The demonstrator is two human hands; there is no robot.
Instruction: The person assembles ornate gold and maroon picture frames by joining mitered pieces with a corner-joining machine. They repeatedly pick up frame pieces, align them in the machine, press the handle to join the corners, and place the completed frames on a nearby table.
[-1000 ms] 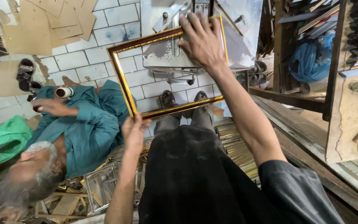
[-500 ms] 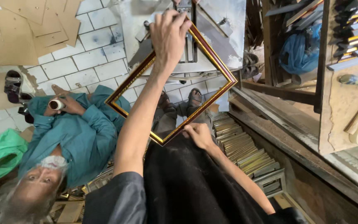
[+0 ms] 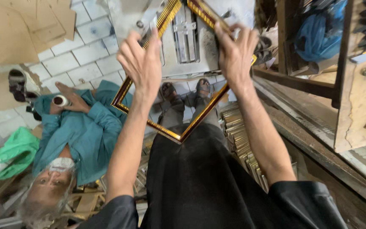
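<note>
Left hand [image 3: 142, 63]: I am gripping the gold-edged picture frame [image 3: 166, 132], fingers clamped on its left rail.
Right hand [image 3: 235, 55]: I am clamping its right rail.

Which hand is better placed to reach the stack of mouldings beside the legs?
Probably the right hand: the stack lies below that arm, while the left hand holds the frame opposite.

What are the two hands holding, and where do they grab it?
A gold and dark red picture frame, turned like a diamond. The left hand grips its upper left side, the right hand its upper right side.
</note>
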